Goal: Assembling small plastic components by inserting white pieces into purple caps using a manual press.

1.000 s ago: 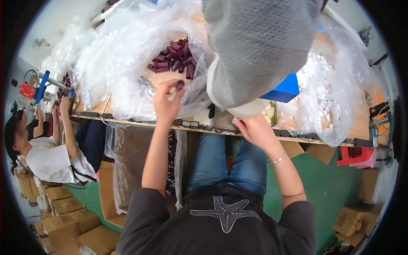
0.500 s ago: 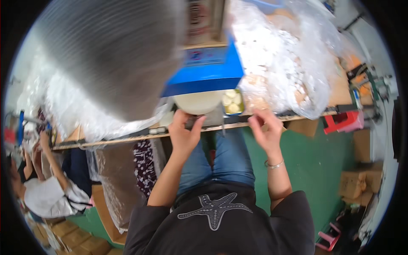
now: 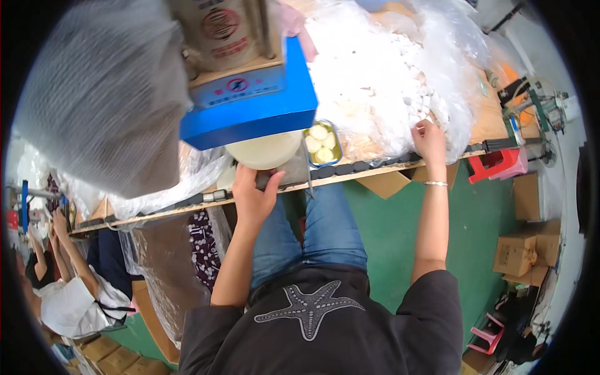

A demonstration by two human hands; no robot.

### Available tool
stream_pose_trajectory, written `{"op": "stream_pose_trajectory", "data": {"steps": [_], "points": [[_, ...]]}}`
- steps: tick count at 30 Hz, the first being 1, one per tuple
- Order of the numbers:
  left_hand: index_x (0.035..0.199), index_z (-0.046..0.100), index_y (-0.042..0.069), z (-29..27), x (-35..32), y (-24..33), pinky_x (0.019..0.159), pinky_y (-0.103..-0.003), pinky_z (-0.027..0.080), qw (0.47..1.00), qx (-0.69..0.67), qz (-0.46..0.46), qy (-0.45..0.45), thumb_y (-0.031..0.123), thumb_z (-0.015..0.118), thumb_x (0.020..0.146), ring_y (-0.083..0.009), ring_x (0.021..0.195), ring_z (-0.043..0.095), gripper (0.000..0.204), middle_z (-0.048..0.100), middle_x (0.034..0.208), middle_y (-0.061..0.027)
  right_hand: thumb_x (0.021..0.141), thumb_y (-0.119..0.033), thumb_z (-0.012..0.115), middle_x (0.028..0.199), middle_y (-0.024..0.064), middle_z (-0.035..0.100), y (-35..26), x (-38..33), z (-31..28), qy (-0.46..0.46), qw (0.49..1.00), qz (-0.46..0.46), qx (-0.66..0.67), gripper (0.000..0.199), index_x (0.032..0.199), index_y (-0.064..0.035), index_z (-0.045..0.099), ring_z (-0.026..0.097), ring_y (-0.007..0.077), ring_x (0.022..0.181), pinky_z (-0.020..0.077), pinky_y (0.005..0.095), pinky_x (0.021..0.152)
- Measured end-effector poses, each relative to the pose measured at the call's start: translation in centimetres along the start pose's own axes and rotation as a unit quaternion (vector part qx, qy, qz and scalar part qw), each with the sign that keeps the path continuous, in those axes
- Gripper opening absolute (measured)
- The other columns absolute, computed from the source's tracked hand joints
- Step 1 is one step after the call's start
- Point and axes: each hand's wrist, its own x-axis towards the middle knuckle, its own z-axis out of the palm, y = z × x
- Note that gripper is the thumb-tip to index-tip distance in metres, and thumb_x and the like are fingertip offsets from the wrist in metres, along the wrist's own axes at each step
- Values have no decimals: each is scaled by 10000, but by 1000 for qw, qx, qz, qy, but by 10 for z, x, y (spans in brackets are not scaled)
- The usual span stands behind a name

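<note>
My left hand (image 3: 253, 197) is at the table edge, just below the cream rounded part (image 3: 267, 150) of a blue machine (image 3: 256, 119). Its fingers curl up under that part with the thumb bent toward them; whatever they grip is hidden. Farther right, my right hand (image 3: 430, 142) has its fingertips pinched together at the near right side of a heap of small white pieces (image 3: 390, 81). What those fingertips hold, if anything, is too small to make out. Between my hands, a small tin (image 3: 323, 142) contains several pale round pieces.
Clear plastic sheeting (image 3: 459, 94) lies around the heap. A large translucent wrapped bundle (image 3: 106, 106) blocks the left side. Dark padding lines the table's front edge (image 3: 350, 172). A red stool (image 3: 490, 164) and cardboard boxes (image 3: 522, 253) stand at right. Another person (image 3: 78, 300) works at far left.
My right hand has moved right and away from me, from the table edge to the white pieces, its fingers closing. My left hand stays by the machine. The whole view has shifted.
</note>
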Motion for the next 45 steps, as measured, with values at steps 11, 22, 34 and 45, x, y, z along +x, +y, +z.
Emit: {"op": "stream_pose_trajectory", "data": {"steps": [11, 22, 34, 45], "points": [[916, 683, 20, -8, 7, 13, 647, -290, 460, 998, -23, -40, -31, 26, 771, 705, -179, 690, 578, 228, 655, 802, -72, 788, -142, 661, 787, 179, 678, 9, 4, -20, -63, 998, -14, 6, 210, 987, -78, 637, 662, 339, 742, 514, 425, 688], [922, 671, 25, -9, 8, 9, 693, -374, 474, 999, 3, 15, -44, 29, 754, 699, -282, 788, 583, 239, 658, 792, -91, 868, -143, 617, 756, 128, 679, 34, 3, -23, -93, 989, -60, 98, 168, 1006, -54, 655, 656, 201, 686, 506, 317, 654], [895, 671, 6, -7, 4, 3, 714, -334, 473, 999, -17, 4, -39, -8, 750, 695, -242, 785, 602, 214, 660, 802, -90, 732, -33, 688, 798, 147, 627, 15, 22, -33, 98, 978, -179, 48, 255, 976, -6, 621, 618, 265, 700, 512, 350, 680], [882, 665, 19, -6, 6, 2, 688, -359, 462, 999, -31, 17, -30, 18, 751, 699, -258, 767, 577, 202, 651, 765, -77, 739, -2, 657, 789, 154, 624, 8, 41, -55, 25, 989, -146, 7, 198, 935, -2, 635, 621, 280, 659, 518, 354, 640]]}}
